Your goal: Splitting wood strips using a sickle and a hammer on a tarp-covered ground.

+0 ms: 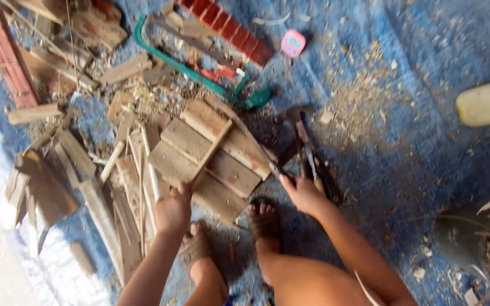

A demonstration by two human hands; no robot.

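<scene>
A small panel of nailed wooden slats [208,156] lies on the blue tarp just beyond my two sandalled feet. My left hand [172,211] grips the near edge of this panel, by the thin cross batten. My right hand [303,194] rests at the panel's right corner with its fingers closed around a thin metal tool [272,166] that reaches over the wood. Just right of that hand lie a hammer [297,120] and another long-handled tool [312,164] on the tarp.
Loose wood scraps and planks [86,175] pile up at the left. A green-framed saw [199,73] and red bricks [231,28] lie beyond the panel, with a small pink object [293,42]. Sawdust covers the tarp [404,113]. A pale cylinder [489,102] sits at right.
</scene>
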